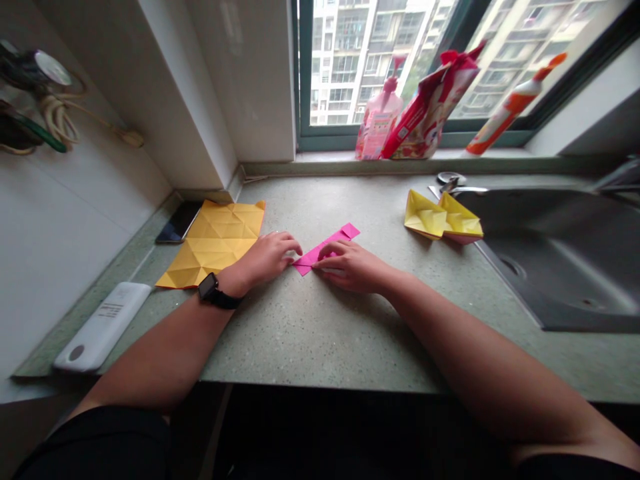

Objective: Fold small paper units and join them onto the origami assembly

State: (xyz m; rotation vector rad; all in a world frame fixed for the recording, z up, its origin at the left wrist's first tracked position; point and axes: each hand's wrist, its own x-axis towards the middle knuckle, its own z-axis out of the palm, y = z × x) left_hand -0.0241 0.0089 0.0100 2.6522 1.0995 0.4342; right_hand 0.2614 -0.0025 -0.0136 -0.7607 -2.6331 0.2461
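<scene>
**Two hands on a pink paper strip**

Head view: the pink paper strip lies flat at center on the stone counter. The right hand presses it, fingers open and flat, not gripping; this steady pressure holds the paper well. The left hand sits at 9 o'clock, its loosely curved fingertips perhaps touching the strip. A creased yellow paper sheet lies further toward 9 o'clock.

Remote view I've got = home kitchen, prob. an apt: steel sink right of R hand, stone counter under it and L hand, window ahead w/ pink bottle on sill, apt towers outside.
</scene>
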